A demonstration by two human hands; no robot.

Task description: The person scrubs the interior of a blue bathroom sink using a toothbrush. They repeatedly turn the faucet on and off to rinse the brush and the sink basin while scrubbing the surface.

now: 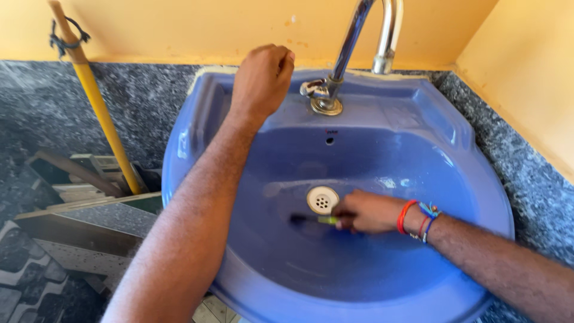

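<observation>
Brush work at the near side of the drain: your right hand (366, 212) grips a small green-handled brush (311, 219), dark bristles pressed to the floor of the blue ceramic basin (478, 179) just beside the white perforated drain (323, 199). Your left hand (262, 78) rests clenched on the far rim, left of the chrome tap (335, 84), apparently bracing you. A yellow pole (98, 107) leans far left.
</observation>
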